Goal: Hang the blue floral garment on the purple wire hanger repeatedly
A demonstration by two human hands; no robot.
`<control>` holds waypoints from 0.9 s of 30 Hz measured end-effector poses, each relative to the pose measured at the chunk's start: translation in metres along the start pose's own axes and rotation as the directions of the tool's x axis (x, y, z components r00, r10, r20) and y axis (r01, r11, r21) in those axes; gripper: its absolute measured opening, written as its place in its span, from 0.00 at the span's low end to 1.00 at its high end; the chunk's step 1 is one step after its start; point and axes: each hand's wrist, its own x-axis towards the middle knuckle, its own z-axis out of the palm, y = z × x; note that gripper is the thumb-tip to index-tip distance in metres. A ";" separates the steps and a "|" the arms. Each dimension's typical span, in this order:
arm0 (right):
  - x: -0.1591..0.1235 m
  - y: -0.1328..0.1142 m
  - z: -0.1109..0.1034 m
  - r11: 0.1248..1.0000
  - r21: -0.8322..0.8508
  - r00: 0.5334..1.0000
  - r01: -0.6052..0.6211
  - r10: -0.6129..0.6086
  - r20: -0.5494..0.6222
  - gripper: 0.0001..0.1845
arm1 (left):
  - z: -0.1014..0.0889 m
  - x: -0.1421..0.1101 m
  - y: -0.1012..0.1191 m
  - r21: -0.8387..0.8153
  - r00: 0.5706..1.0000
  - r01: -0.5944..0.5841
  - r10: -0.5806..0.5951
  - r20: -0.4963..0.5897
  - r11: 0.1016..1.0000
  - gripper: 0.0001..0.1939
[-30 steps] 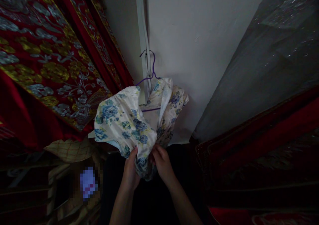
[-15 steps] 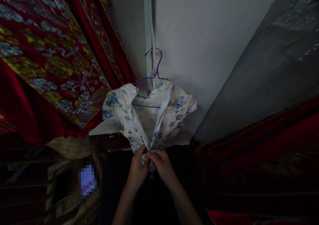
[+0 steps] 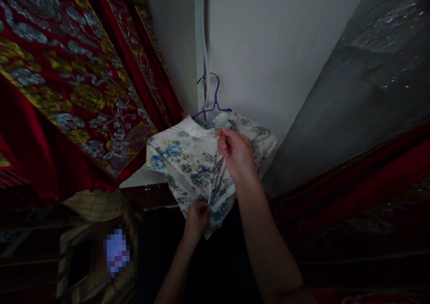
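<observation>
A white short-sleeved shirt (image 3: 198, 160) with blue and yellow flowers hangs on a purple wire hanger (image 3: 216, 98). Low on its front, my left hand (image 3: 197, 219) is closed on the cloth near the hem. My right hand (image 3: 238, 154) is up by the collar, thumb and fingers pinched at the front edge of the neckline. Whatever small part lies in that pinch is too hidden to make out. Below the collar the two front halves now meet, and part of the right one is behind my hand and forearm.
The hanger hooks onto a pale strip (image 3: 201, 35) along the wall (image 3: 268, 39). Red cloth with gold and silver embroidery (image 3: 83, 95) hangs at left. Plastic-covered material (image 3: 363, 80) slopes down at right, above more red cloth (image 3: 363, 201). A pixelated screen (image 3: 117, 252) is at lower left.
My right hand has gone from beside my left hand at the hem up to the collar. The shirt's front, open in a V before, has come together. My left hand stays low.
</observation>
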 end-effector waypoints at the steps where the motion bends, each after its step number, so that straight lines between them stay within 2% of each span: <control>1: 0.002 -0.004 0.006 1.000 -0.014 1.000 0.020 -0.020 -0.014 0.10 | -0.003 0.006 -0.002 0.007 1.000 -0.004 0.004 0.019 1.000 0.09; 4: -0.004 -0.002 0.011 0.996 -0.063 0.998 0.057 -0.058 -0.019 0.11 | -0.021 0.021 0.010 0.020 0.994 -0.044 0.042 0.097 0.999 0.07; 5: -0.007 0.002 0.010 0.995 -0.066 0.997 0.069 -0.071 -0.021 0.11 | -0.029 0.025 0.022 0.018 0.992 -0.073 0.071 0.106 0.997 0.04; 6: -0.011 0.005 0.008 0.995 -0.063 0.996 0.082 -0.084 -0.027 0.11 | -0.038 0.030 0.039 0.015 0.988 -0.120 0.118 0.098 0.993 0.07; 7: -0.014 0.008 0.005 0.994 -0.062 0.995 0.089 -0.092 -0.033 0.11 | -0.047 0.035 0.060 0.007 0.982 -0.173 0.172 0.074 0.985 0.14; 8: -0.016 0.009 0.003 0.993 -0.067 0.995 0.093 -0.095 -0.035 0.12 | -0.056 0.040 0.084 0.006 0.957 -0.292 0.292 0.005 0.957 0.19; 9: -0.019 0.009 0.002 0.992 -0.078 0.995 0.097 -0.100 -0.031 0.12 | -0.065 0.045 0.110 0.014 0.907 -0.417 0.417 -0.063 0.909 0.22; 10: -0.021 0.008 0.002 0.990 -0.094 0.994 0.105 -0.107 -0.016 0.12 | -0.072 0.051 0.136 0.030 0.838 -0.533 0.533 -0.112 0.845 0.23; 12: -0.024 0.003 0.002 0.981 -0.139 0.990 0.136 -0.131 0.042 0.13 | -0.082 0.065 0.181 0.112 0.688 -0.703 0.711 -0.146 0.703 0.22; 14: -0.026 -0.002 0.003 0.966 -0.184 0.982 0.180 -0.165 0.094 0.13 | -0.086 0.077 0.211 0.203 0.595 -0.765 0.791 -0.141 0.611 0.15; 15: -0.026 -0.003 0.002 0.956 -0.212 0.977 0.204 -0.185 0.106 0.14 | -0.086 0.082 0.221 0.240 0.565 -0.779 0.815 -0.131 0.579 0.11; 17: -0.022 0.001 -0.002 0.920 -0.289 0.964 0.264 -0.247 0.095 0.15 | -0.082 0.085 0.230 0.301 0.525 -0.793 0.845 -0.101 0.529 0.07; 20: -0.009 0.023 -0.016 0.843 -0.429 0.941 0.325 -0.335 0.053 0.15 | -0.079 0.080 0.236 0.386 0.457 -0.801 0.884 -0.098 0.457 0.05; 21: -0.006 0.034 -0.022 0.833 -0.459 0.944 0.308 -0.327 0.040 0.15 | -0.081 0.078 0.237 0.409 0.436 -0.792 0.889 -0.141 0.453 0.05; 23: -0.008 0.057 -0.034 0.850 -0.479 0.970 0.220 -0.242 0.016 0.15 | -0.095 0.076 0.236 0.388 0.416 -0.765 0.854 -0.312 0.514 0.05; 25: -0.023 0.077 -0.045 0.889 -0.443 0.991 0.112 -0.132 -0.014 0.15 | -0.120 0.082 0.225 0.207 0.441 -0.752 0.710 -0.548 0.626 0.04; 26: -0.035 0.085 -0.049 0.911 -0.406 0.995 0.074 -0.092 -0.026 0.15 | -0.134 0.087 0.214 0.049 0.483 -0.749 0.595 -0.643 0.661 0.04; 27: -0.049 0.091 -0.051 0.930 -0.365 0.998 0.045 -0.060 -0.031 0.16 | -0.149 0.092 0.199 -0.140 0.540 -0.740 0.457 -0.707 0.657 0.03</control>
